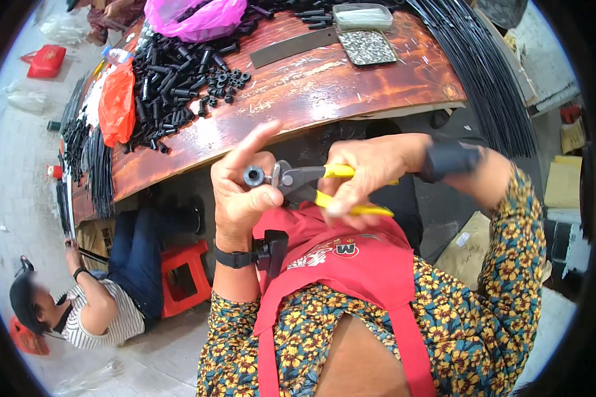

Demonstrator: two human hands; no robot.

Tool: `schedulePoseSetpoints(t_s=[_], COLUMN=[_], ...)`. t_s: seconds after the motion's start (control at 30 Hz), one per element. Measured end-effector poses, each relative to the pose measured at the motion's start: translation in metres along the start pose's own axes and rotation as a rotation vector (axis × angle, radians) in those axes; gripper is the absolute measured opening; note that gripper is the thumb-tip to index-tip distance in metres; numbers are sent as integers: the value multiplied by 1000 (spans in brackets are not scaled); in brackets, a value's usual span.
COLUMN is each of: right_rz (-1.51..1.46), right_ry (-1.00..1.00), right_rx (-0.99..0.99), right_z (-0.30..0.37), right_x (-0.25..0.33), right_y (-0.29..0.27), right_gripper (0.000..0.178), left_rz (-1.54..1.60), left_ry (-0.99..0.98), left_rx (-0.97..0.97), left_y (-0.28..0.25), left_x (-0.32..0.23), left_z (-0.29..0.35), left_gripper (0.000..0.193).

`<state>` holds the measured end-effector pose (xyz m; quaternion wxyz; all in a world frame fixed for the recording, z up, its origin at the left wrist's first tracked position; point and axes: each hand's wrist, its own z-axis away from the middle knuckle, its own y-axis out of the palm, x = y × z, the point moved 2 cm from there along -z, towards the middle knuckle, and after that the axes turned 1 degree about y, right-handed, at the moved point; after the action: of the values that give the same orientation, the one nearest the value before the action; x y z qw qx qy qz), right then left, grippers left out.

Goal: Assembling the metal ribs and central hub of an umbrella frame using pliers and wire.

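Observation:
My left hand [242,192] is closed around a small black tubular part [253,176], its round hollow end showing and the index finger pointing away. A small silvery metal piece [277,173] sits beside it, between my fingers and the jaws. My right hand [361,169] grips yellow-handled pliers [301,178], slightly blurred. The dark jaws meet the metal piece close to the tubular part; whether they bite on it I cannot tell. Both hands are in front of the red apron [338,255], short of the table edge.
The wooden table [298,92] carries a heap of black tubular parts [172,86], an orange bag [117,102], a pink bag [195,20], a metal bar [291,47] and a tray of small metal pieces [367,47]. Long black rods [483,66] overhang its right side. A co-worker [99,304] sits left.

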<state>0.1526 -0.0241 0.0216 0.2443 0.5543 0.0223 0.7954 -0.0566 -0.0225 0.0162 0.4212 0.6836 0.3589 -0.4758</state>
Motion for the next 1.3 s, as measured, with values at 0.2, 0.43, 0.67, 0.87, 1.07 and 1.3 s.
schedulePoseSetpoints(t_s=[0.2,0.43,0.67,0.87,1.07,1.3], right_rz=[742,1026,1191,1033,1065,1397], right_ry=[-131,-442,-309,-4,-110,-328], right_rx=[-380,-639,-647,-401,-730,-1119], right_z=[16,24,25,14,4,-14], right_x=[27,24,17,28,19,15], right_y=[-8,-10,-3,-1,2,9], right_gripper=[63,32,41,32,35,48], left_rz=[-48,45,-51,-148,73,35], left_ry=[-21,-18,-16,6,-137,-89], left_rx=[-15,121,34,-59,-330,-424], left_y=[1,-9,2,-1,0,4], left_x=[0,6,3,9,13,9], left_z=[2,-4,-10,-12,-17,-19], left_gripper=[46,55,47,46,88,89])
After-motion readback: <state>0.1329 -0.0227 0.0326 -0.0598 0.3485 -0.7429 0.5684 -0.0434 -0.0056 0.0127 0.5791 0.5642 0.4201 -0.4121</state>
